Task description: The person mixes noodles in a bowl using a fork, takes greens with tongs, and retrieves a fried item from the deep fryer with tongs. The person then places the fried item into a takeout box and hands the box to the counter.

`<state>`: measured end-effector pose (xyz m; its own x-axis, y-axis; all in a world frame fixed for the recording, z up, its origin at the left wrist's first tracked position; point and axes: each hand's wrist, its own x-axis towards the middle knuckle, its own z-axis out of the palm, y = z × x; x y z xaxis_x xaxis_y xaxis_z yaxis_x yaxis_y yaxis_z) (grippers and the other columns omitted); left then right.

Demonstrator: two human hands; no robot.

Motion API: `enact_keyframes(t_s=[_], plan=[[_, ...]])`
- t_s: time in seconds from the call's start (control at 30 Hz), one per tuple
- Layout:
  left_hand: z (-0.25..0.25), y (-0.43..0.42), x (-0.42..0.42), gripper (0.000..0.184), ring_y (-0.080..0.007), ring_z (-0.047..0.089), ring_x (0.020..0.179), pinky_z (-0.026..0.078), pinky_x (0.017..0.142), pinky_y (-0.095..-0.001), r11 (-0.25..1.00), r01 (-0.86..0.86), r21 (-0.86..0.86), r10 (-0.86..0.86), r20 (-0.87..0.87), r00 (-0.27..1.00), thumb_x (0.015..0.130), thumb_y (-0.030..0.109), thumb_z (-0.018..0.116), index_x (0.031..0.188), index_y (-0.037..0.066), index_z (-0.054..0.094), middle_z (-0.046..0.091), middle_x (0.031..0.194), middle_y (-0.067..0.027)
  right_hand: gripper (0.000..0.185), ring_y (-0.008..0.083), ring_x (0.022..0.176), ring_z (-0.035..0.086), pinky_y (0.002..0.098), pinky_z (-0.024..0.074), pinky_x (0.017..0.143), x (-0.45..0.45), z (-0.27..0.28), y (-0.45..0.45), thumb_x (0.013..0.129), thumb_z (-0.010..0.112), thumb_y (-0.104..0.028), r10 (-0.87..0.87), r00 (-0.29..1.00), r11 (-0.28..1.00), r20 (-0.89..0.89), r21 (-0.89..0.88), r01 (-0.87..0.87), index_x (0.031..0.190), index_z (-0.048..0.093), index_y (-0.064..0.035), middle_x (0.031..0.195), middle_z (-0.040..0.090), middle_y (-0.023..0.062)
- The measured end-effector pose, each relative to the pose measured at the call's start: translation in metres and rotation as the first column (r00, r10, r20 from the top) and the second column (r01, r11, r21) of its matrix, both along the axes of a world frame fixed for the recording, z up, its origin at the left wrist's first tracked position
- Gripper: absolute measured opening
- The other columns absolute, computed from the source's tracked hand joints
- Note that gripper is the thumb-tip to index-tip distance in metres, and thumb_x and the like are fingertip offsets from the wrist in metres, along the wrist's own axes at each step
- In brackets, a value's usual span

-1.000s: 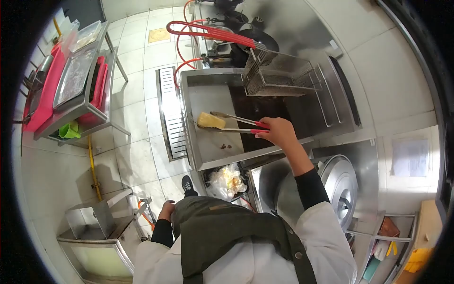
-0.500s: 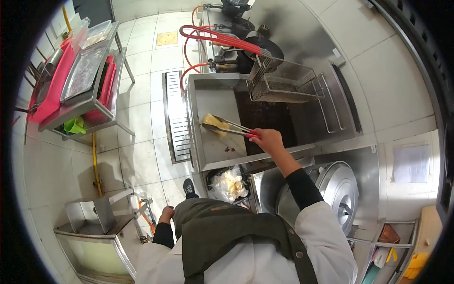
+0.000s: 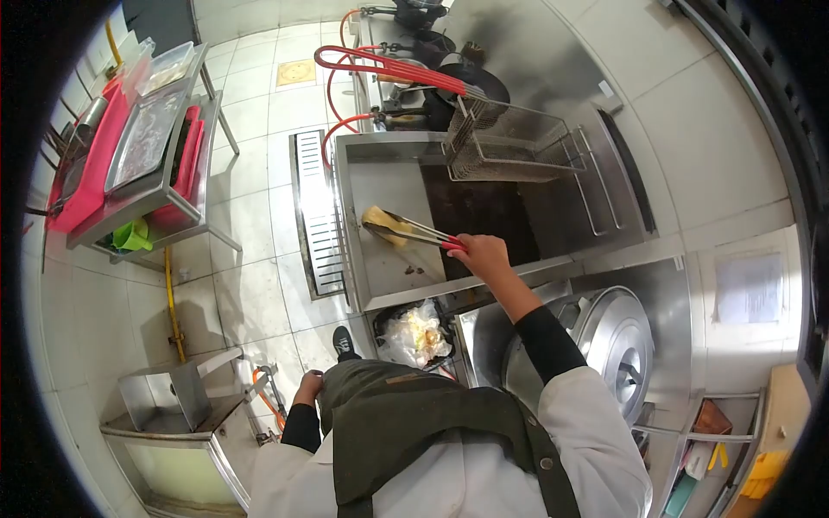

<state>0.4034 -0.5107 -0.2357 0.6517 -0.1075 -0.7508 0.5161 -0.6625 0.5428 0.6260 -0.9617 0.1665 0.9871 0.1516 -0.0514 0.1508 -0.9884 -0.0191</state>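
Note:
My right hand is closed around the red-gripped handles of metal tongs. The tips of the tongs hold a golden-yellow piece of food whose kind I cannot make out. It is over the pale metal left part of the fryer, close to the left rim. Dark crumbs lie on that metal surface. My left hand hangs low beside the dark apron, away from the fryer, its fingers too small and partly hidden to read.
A wire fry basket with a long red handle rests across the fryer's dark right part. Behind stand black pans. A bin with a plastic bag sits in front, a large lidded pot to the right, a steel rack to the left.
The view has shifted slightly. My right hand still grips the tongs, and the food piece stays in their tips over the pale metal, almost in the same place.

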Motion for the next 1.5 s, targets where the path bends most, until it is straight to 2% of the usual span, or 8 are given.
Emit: enact_keyframes(t_s=[0.07, 0.17, 0.27, 0.5, 0.67, 1.07, 1.17, 1.5], plan=[[-0.011, 0.000, 0.000, 0.028, -0.0288, 0.065, 0.088, 0.052, 0.077, -0.0363, 0.999, -0.044, -0.009, 0.044, -0.039, 0.998, 0.075, 0.022, 0.065, 0.097, 0.006, 0.068, 0.067, 0.093, -0.0187, 0.039, 0.0293, 0.069, 0.064, 0.0422, 0.0485, 0.059, 0.000, -0.003, -0.002, 0.079, 0.059, -0.051, -0.002, 1.000, 1.000, 0.002, 0.000, 0.002, 0.094, 0.062, -0.0145, 0.072, 0.065, 0.0086], [-0.021, 0.001, -0.002, 0.027, -0.0289, 0.065, 0.087, 0.051, 0.077, -0.0362, 0.994, 0.079, 0.071, -0.082, 0.039, 0.996, 0.074, 0.019, 0.064, 0.097, 0.006, 0.068, 0.067, 0.094, -0.0188, 0.043, 0.0298, 0.070, 0.064, 0.0421, 0.0488, 0.060, -0.002, -0.007, -0.002, 0.077, 0.062, -0.052, -0.058, 0.998, 0.998, -0.001, 0.020, 0.058, 0.096, 0.061, -0.0139, 0.073, 0.065, 0.0090], [-0.009, 0.002, -0.002, 0.026, -0.0299, 0.065, 0.090, 0.051, 0.079, -0.0364, 0.996, -0.059, 0.063, 0.067, -0.147, 0.987, 0.075, 0.016, 0.062, 0.098, 0.006, 0.068, 0.067, 0.095, -0.0195, 0.045, 0.0306, 0.071, 0.064, 0.0421, 0.0490, 0.061, -0.007, 0.006, -0.002, 0.074, 0.065, -0.052, -0.109, 0.994, 0.993, 0.006, 0.051, 0.109, 0.097, 0.060, -0.0136, 0.074, 0.065, 0.0093], [-0.037, 0.019, -0.020, 0.027, -0.0302, 0.064, 0.091, 0.050, 0.081, -0.0373, 0.994, 0.058, 0.091, -0.056, -0.023, 0.998, 0.076, 0.018, 0.063, 0.099, 0.005, 0.068, 0.066, 0.098, -0.0199, 0.045, 0.0313, 0.072, 0.064, 0.0420, 0.0489, 0.061, -0.022, 0.027, -0.026, 0.071, 0.069, -0.051, -0.102, 0.993, 0.994, -0.051, 0.030, 0.104, 0.095, 0.059, -0.0131, 0.075, 0.065, 0.0102], [0.017, 0.003, -0.014, 0.031, -0.0305, 0.065, 0.091, 0.051, 0.080, -0.0371, 0.997, -0.062, 0.049, 0.068, -0.125, 0.990, 0.074, 0.017, 0.065, 0.103, 0.004, 0.066, 0.066, 0.097, -0.0201, 0.045, 0.0323, 0.073, 0.063, 0.0429, 0.0482, 0.062, -0.023, 0.003, -0.032, 0.073, 0.065, -0.053, -0.123, 0.987, 0.992, -0.102, 0.019, 0.126, 0.093, 0.061, -0.0127, 0.075, 0.065, 0.0104], [-0.016, 0.003, -0.016, 0.034, -0.0305, 0.064, 0.089, 0.051, 0.078, -0.0362, 0.993, 0.085, 0.078, -0.084, -0.014, 0.996, 0.070, 0.004, 0.053, 0.102, 0.006, 0.066, 0.066, 0.096, -0.0199, 0.047, 0.0321, 0.072, 0.063, 0.0433, 0.0475, 0.061, -0.024, -0.009, -0.034, 0.076, 0.059, -0.057, -0.116, 0.989, 0.993, -0.094, 0.006, 0.117, 0.093, 0.063, -0.0130, 0.074, 0.064, 0.0116], [-0.023, 0.003, -0.019, 0.033, -0.0301, 0.065, 0.090, 0.051, 0.079, -0.0363, 0.995, -0.003, 0.099, 0.010, -0.066, 0.998, 0.070, 0.005, 0.055, 0.102, 0.006, 0.066, 0.066, 0.097, -0.0195, 0.048, 0.0314, 0.072, 0.064, 0.0426, 0.0485, 0.062, -0.028, -0.001, -0.028, 0.075, 0.062, -0.056, -0.136, 0.987, 0.991, -0.086, -0.011, 0.136, 0.093, 0.061, -0.0109, 0.073, 0.064, 0.0119], [-0.011, 0.000, -0.020, 0.031, -0.0284, 0.065, 0.087, 0.052, 0.076, -0.0368, 0.998, -0.002, 0.063, 0.009, -0.117, 0.993, 0.074, 0.011, 0.062, 0.104, 0.006, 0.065, 0.067, 0.096, -0.0192, 0.049, 0.0326, 0.066, 0.062, 0.0437, 0.0469, 0.057, -0.008, -0.021, -0.009, 0.073, 0.062, -0.058, -0.073, 0.997, 0.996, 0.033, 0.059, 0.071, 0.084, 0.061, -0.0105, 0.066, 0.062, 0.0122]])
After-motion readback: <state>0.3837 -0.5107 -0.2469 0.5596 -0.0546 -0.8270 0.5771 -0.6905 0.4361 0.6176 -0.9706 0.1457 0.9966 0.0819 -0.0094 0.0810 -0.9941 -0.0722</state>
